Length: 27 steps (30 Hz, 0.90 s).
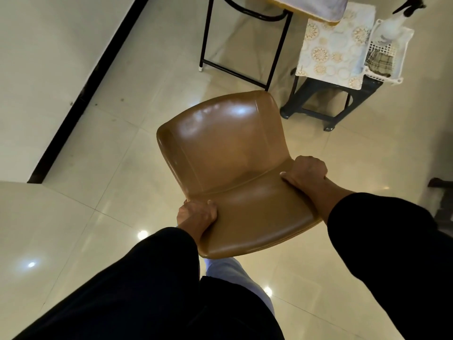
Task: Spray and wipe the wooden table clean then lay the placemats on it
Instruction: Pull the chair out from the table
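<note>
Gripping the tan chair (pixel 228 168) by both sides of its seat, left hand (pixel 197 214) and right hand (pixel 306 174) fingers curled round the edges, you look busy clearing room, nothing sprayed yet. Next you'd want that spray bottle (pixel 392 24), upper right. The patterned placemats (pixel 335 52) sit on a stool beside it, counter (pixel 316 7) edge just above.

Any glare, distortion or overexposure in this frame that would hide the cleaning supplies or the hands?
Head view: ceiling lights glare off the floor tiles and the brown chair; wide-angle bending shows at the black baseboard; the spray bottle in the white basket is washed out and soft; the placemats, left hand and right hand read clearly.
</note>
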Each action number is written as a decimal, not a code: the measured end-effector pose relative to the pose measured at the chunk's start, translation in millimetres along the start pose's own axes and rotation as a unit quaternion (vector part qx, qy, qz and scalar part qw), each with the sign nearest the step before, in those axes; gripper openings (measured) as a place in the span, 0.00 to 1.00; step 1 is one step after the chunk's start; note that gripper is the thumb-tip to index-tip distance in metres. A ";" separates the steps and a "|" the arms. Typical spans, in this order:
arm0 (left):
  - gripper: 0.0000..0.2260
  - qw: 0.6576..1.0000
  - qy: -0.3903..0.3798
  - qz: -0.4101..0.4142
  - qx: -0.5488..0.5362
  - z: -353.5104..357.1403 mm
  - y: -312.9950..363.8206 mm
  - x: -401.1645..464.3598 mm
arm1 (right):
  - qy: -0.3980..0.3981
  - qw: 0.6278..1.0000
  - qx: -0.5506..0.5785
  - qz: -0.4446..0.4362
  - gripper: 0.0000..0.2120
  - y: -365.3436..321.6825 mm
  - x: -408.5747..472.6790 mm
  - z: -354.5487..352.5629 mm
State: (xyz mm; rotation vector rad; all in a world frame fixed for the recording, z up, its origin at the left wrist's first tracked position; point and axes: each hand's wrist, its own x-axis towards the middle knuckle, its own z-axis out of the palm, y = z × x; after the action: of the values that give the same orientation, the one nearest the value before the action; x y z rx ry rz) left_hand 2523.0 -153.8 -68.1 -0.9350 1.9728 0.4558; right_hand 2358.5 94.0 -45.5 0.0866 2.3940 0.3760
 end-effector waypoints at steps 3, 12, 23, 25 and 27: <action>0.30 1.000 0.014 0.016 0.013 -19.5 -0.5 -6.1 | 0.003 1.000 0.017 -0.003 0.27 -2.5 -3.6 -12.8; 0.26 0.996 0.064 0.034 0.048 -87.3 0.8 -15.9 | 0.015 0.995 0.095 0.016 0.24 -14.4 -24.3 -41.9; 0.20 0.987 0.091 0.108 0.075 -226.5 21.1 35.6 | 0.008 0.977 0.193 0.091 0.14 -81.1 -7.4 -93.8; 0.21 0.985 0.093 0.116 0.084 -247.8 22.7 50.0 | 0.001 0.973 0.207 0.105 0.14 -96.3 -5.6 -100.6; 0.21 0.981 0.094 0.131 0.108 -281.1 26.0 75.1 | -0.006 0.965 0.231 0.122 0.13 -120.8 1.0 -112.3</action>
State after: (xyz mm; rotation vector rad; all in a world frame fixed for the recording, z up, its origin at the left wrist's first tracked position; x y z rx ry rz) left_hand 2320.9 -344.8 21.3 -0.6014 2.2793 0.3000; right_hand 2288.7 -48.8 -1.4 0.5975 2.4197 -0.0801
